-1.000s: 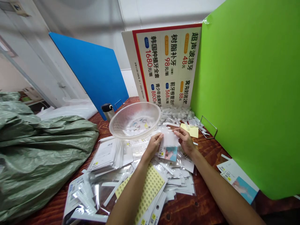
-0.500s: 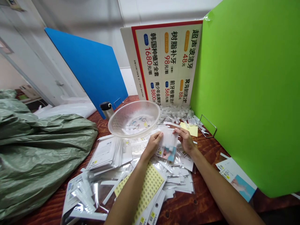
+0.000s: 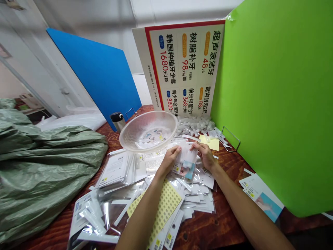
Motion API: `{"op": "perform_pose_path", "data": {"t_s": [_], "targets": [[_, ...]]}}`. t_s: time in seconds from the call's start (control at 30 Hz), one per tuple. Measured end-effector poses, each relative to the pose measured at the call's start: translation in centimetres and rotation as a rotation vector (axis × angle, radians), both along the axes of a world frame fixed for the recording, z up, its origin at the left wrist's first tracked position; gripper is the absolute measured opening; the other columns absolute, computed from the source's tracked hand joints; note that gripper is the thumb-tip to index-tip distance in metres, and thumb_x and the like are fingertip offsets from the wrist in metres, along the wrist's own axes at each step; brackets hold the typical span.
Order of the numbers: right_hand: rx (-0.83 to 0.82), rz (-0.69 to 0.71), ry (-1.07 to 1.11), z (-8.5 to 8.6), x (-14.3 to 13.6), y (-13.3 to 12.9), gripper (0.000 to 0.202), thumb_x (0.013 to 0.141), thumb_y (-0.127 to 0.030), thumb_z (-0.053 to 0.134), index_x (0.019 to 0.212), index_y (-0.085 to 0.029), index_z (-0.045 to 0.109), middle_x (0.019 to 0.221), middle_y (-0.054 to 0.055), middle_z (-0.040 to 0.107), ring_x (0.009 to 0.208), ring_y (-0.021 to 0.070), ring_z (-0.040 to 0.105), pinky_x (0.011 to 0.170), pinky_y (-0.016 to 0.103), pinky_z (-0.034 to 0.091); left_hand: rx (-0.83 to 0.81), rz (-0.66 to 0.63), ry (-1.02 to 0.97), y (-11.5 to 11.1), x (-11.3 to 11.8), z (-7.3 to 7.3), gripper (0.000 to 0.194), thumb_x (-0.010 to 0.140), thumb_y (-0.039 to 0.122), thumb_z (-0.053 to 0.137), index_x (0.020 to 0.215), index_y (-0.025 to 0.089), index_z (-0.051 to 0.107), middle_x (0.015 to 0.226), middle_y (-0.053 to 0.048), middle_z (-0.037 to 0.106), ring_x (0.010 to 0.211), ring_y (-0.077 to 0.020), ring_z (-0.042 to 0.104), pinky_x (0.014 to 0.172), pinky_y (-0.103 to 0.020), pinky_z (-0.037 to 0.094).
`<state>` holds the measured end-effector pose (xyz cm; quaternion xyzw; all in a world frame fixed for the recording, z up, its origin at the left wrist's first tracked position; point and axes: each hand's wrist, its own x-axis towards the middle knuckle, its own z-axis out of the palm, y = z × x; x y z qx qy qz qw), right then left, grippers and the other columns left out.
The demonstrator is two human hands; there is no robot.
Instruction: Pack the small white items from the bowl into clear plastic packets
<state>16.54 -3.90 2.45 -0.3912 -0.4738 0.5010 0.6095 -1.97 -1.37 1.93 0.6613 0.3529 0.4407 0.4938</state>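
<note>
Pale wall panels (image 3: 166,10) close off the room behind; a tall bright green board (image 3: 275,104) stands along the right; the red-brown wooden tabletop (image 3: 223,222) spreads beneath, mostly covered at its middle by plastic sleeves and printed cards; a creased green tarpaulin (image 3: 52,173) fills the left; a blue board (image 3: 99,69) leans at the back left, and a red-bordered price board (image 3: 182,69), its Chinese lettering turned sideways, meets the green one. The right forearm (image 3: 241,201) slants in from the lower right over bare wood; the left forearm (image 3: 145,211) rises across a yellow sticker sheet (image 3: 168,201); they converge just in front of a translucent plastic basin (image 3: 123,142). The left hand (image 3: 169,159) is nearly closed, thumb uppermost, pinching the left edge of a small packet (image 3: 186,156); the right hand (image 3: 206,155), fingers bent, grips its upper right edge between thumb and forefinger; the packet hangs between them above the sleeves, frosted white at its upper part, with a blue picture below; small white tubes (image 3: 200,125) lie heaped beyond.
</note>
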Motion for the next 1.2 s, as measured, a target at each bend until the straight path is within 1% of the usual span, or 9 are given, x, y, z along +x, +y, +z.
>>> {"op": "perform_pose_path", "data": {"t_s": [0.1, 0.17, 0.43, 0.67, 0.8, 0.87, 0.97, 1.03, 1.2], "targets": [[0.006, 0.032, 0.009, -0.18, -0.05, 0.07, 0.032, 0.078, -0.053, 0.073, 0.086, -0.022, 0.081, 0.097, 0.005, 0.076, 0.086, 0.0228, 0.062, 0.072, 0.030, 0.045, -0.007, -0.025, -0.013, -0.05, 0.03, 0.00, 0.046, 0.088, 0.060, 0.058, 0.076, 0.016, 0.060, 0.073, 0.001, 0.056, 0.068, -0.0141, 0.046, 0.063, -0.024, 0.038], [0.010, 0.067, -0.034, -0.28, -0.07, 0.09, 0.034, 0.080, -0.053, 0.072, 0.088, -0.022, 0.082, 0.096, 0.005, 0.076, 0.087, 0.0231, 0.062, 0.074, 0.031, 0.045, -0.013, -0.038, -0.016, -0.13, 0.04, 0.05, 0.046, 0.087, 0.060, 0.059, 0.079, 0.015, 0.063, 0.075, 0.000, 0.058, 0.069, -0.0144, 0.047, 0.063, -0.024, 0.039], [0.034, 0.034, -0.144, 0.05, -0.02, -0.02, 0.040, 0.081, -0.058, 0.068, 0.073, -0.021, 0.081, 0.081, 0.004, 0.074, 0.075, 0.0203, 0.058, 0.070, 0.031, 0.042, -0.013, -0.033, -0.017, -0.39, 0.02, 0.31, 0.044, 0.088, 0.058, 0.059, 0.076, 0.015, 0.061, 0.073, 0.000, 0.056, 0.066, -0.0137, 0.044, 0.062, -0.024, 0.038], [0.046, 0.029, -0.214, 0.14, 0.14, -0.03, 0.045, 0.081, -0.060, 0.064, 0.067, -0.021, 0.079, 0.083, 0.005, 0.074, 0.081, 0.0225, 0.059, 0.076, 0.033, 0.042, 0.002, -0.030, -0.010, -0.38, -0.02, 0.31, 0.043, 0.089, 0.055, 0.059, 0.071, 0.015, 0.058, 0.072, 0.001, 0.054, 0.067, -0.0135, 0.043, 0.063, -0.024, 0.038], [0.051, 0.055, -0.197, 0.07, 0.20, 0.04, 0.041, 0.081, -0.057, 0.067, 0.068, -0.019, 0.078, 0.085, 0.005, 0.073, 0.086, 0.0222, 0.059, 0.077, 0.031, 0.042, -0.001, -0.037, -0.010, -0.42, -0.04, 0.40, 0.043, 0.089, 0.054, 0.059, 0.073, 0.015, 0.059, 0.073, 0.001, 0.054, 0.067, -0.0132, 0.044, 0.064, -0.024, 0.038], [0.040, 0.039, -0.146, -0.18, 0.12, 0.19, 0.035, 0.079, -0.054, 0.072, 0.073, -0.019, 0.077, 0.082, 0.004, 0.071, 0.081, 0.0199, 0.059, 0.073, 0.029, 0.042, -0.012, -0.029, -0.021, -0.37, -0.03, 0.38, 0.042, 0.089, 0.055, 0.059, 0.076, 0.015, 0.060, 0.074, 0.000, 0.055, 0.067, -0.0134, 0.044, 0.064, -0.024, 0.039], [0.015, -0.054, -0.048, -0.64, -0.04, 0.46, 0.032, 0.071, -0.050, 0.081, 0.076, -0.020, 0.071, 0.074, 0.000, 0.065, 0.068, 0.0157, 0.054, 0.064, 0.027, 0.040, -0.029, -0.003, -0.047, -0.21, 0.00, 0.20, 0.043, 0.088, 0.056, 0.059, 0.079, 0.015, 0.062, 0.076, 0.000, 0.057, 0.069, -0.0142, 0.046, 0.065, -0.024, 0.039], [0.024, -0.088, -0.024, -0.78, -0.08, 0.58, 0.034, 0.069, -0.050, 0.082, 0.072, -0.020, 0.067, 0.070, -0.002, 0.060, 0.064, 0.0142, 0.050, 0.061, 0.026, 0.039, -0.029, 0.008, -0.057, -0.08, 0.03, 0.04, 0.043, 0.088, 0.057, 0.059, 0.079, 0.015, 0.061, 0.077, -0.001, 0.057, 0.070, -0.0145, 0.047, 0.065, -0.024, 0.040], [0.041, -0.084, -0.069, -0.30, 0.05, 0.44, 0.039, 0.072, -0.051, 0.078, 0.058, -0.019, 0.060, 0.062, -0.002, 0.053, 0.062, 0.0137, 0.045, 0.061, 0.027, 0.037, -0.021, 0.003, -0.049, 0.09, 0.04, -0.24, 0.042, 0.088, 0.056, 0.059, 0.077, 0.015, 0.060, 0.075, 0.000, 0.055, 0.069, -0.0137, 0.045, 0.066, -0.024, 0.039]]}}
